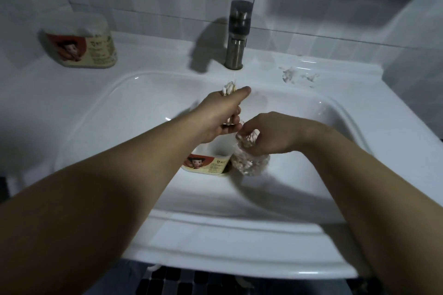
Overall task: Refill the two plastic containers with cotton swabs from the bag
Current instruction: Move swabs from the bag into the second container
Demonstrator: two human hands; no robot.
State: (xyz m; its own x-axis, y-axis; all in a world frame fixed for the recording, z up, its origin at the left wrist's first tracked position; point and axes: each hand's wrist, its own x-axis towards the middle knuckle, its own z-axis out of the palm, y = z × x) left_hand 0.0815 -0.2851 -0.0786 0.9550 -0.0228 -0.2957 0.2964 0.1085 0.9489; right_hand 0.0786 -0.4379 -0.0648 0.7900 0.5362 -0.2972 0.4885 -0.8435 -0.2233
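My left hand [221,115] grips a bundle of cotton swabs [229,87] above the sink basin, their white tips sticking out past my fingers. My right hand [268,134] holds the top of a clear plastic bag [249,163] full of swabs, which hangs down into the basin. An open plastic container [206,163] with a red cartoon label sits in the basin just left of the bag, partly hidden under my left wrist. A second container [81,42] with the same label stands on the counter at the back left, with its lid on.
A white ceramic sink [143,93] fills the middle. A metal faucet [237,36] stands behind the basin. A torn scrap of clear plastic [297,75] lies on the counter at the back right. White tiled walls enclose the back and right.
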